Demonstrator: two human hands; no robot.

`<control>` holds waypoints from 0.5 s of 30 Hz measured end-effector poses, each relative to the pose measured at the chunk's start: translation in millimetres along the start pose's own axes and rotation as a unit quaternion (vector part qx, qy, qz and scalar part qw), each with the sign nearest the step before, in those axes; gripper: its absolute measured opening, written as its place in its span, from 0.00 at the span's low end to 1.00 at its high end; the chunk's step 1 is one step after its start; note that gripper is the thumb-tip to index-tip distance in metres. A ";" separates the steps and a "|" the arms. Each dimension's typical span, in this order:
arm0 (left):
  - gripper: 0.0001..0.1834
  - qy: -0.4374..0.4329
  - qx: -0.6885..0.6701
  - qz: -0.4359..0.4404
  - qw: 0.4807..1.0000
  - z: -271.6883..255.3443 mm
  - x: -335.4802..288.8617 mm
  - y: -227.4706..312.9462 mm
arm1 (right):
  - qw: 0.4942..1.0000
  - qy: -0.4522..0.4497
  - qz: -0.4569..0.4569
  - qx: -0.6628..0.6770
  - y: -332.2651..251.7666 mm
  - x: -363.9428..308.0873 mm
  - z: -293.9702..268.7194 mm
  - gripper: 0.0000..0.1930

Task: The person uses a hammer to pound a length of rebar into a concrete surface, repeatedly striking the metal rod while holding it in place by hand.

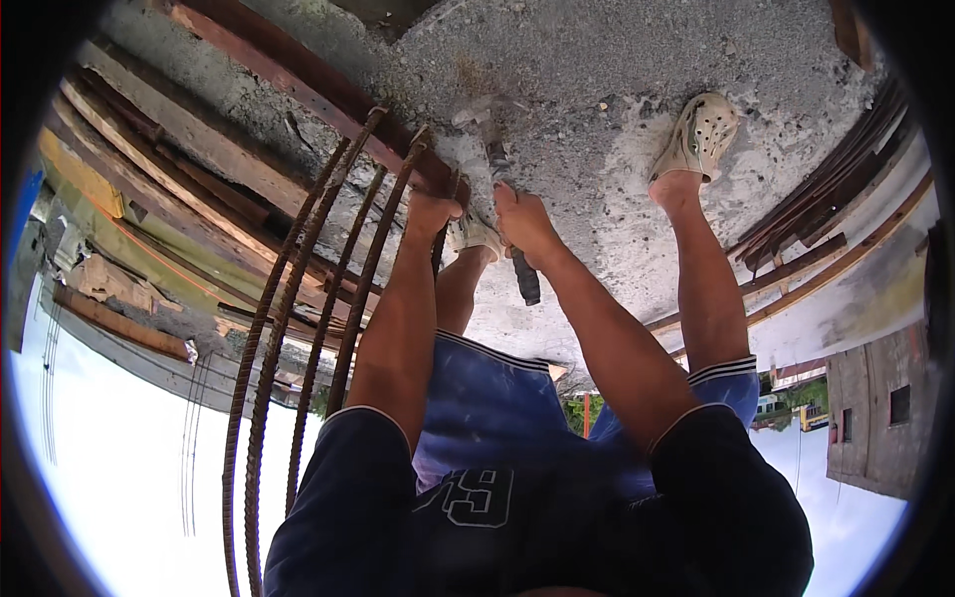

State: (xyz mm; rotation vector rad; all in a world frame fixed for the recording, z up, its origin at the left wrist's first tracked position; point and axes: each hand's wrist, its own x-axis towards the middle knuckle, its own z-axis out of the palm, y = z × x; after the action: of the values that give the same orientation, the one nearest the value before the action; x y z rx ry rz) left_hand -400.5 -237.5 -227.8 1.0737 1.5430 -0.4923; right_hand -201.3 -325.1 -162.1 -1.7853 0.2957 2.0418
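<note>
My right hand (527, 227) is wrapped round the dark grip of a hammer (526, 283), whose butt points back toward me. The hammer's head lies over the rough concrete and looks slightly blurred. My left hand (431, 211) is closed on the near end of a reddish-brown wooden beam (284, 75), just left of the hammer. Upright ribbed steel bars (348, 323) with bent upper ends stand close beside my left forearm. My fingertips on the beam's underside are hidden.
Grey concrete (587, 60) spreads under my feet, which wear pale clogs (704, 129). Several timber planks (184, 124) lie at the left. More dark boards (826, 194) lie at the right. A grey block building (875, 413) stands at the lower right.
</note>
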 end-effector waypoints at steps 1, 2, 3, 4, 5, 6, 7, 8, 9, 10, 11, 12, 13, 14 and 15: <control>0.15 -0.011 0.030 -0.014 0.999 0.3 8.3 10.8 | 0.998 0.009 -0.007 0.058 -18.1 3.8 -24.3 0.18; 0.16 -0.033 0.066 -0.044 0.996 -1.2 -1.0 5.3 | 0.992 0.018 0.007 0.123 -28.9 -8.0 -42.4 0.18; 0.15 -0.017 0.032 -0.062 0.997 -15.6 -1.3 -5.0 | 0.986 0.024 -0.042 0.161 -62.1 -20.5 -59.2 0.18; 0.15 -0.010 0.033 -0.057 0.998 -19.4 0.0 -8.5 | 0.977 0.030 -0.096 0.190 -99.2 -33.5 -82.1 0.18; 0.14 0.026 0.008 -0.002 1.000 -16.3 -0.7 -11.0 | 0.956 0.064 -0.169 0.230 -140.8 -54.6 -105.7 0.18; 0.14 0.059 -0.015 0.045 0.997 -11.2 -5.4 -14.0 | 0.924 0.122 -0.259 0.253 -172.5 -65.1 -133.0 0.19; 0.14 0.039 -0.032 0.037 0.998 2.7 -6.5 -2.7 | 0.868 0.191 -0.360 0.283 -195.6 -71.5 -162.9 0.21; 0.14 0.036 -0.033 0.038 0.998 5.9 -3.4 0.6 | 0.868 0.193 -0.361 0.282 -191.1 -72.0 -160.0 0.21; 0.15 0.017 -0.005 -0.013 1.000 6.9 0.4 1.1 | 0.860 0.138 -0.364 0.330 -176.1 -68.3 -146.9 0.20; 0.16 -0.005 0.021 -0.065 0.998 12.4 1.8 0.7 | 0.848 0.084 -0.365 0.374 -153.6 -62.0 -131.5 0.19; 0.16 0.011 0.018 -0.033 0.999 8.6 2.9 -8.4 | 0.828 0.018 -0.370 0.422 -132.4 -47.8 -108.7 0.18; 0.16 0.020 0.018 -0.025 0.999 3.1 11.1 -14.3 | 0.919 0.058 -0.268 0.285 -75.6 -23.8 -66.4 0.17; 0.15 0.020 0.016 -0.013 1.000 2.6 18.0 -18.7 | 0.982 0.077 -0.158 0.072 -23.0 -2.9 -32.2 0.17; 0.15 0.017 0.014 -0.009 1.000 4.1 19.3 -19.5 | 0.991 0.051 -0.063 -0.110 -21.1 -1.5 1.5 0.18; 0.15 0.030 0.044 -0.030 0.998 11.7 18.5 -19.6 | 0.999 0.029 0.012 0.016 -14.9 -2.4 -14.5 0.18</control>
State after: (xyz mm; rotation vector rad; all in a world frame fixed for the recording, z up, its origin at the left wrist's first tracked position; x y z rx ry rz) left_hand -409.4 -249.7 -252.9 1.1196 1.6225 -0.5788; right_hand -181.6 -318.2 -160.4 -1.8308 0.3663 1.9928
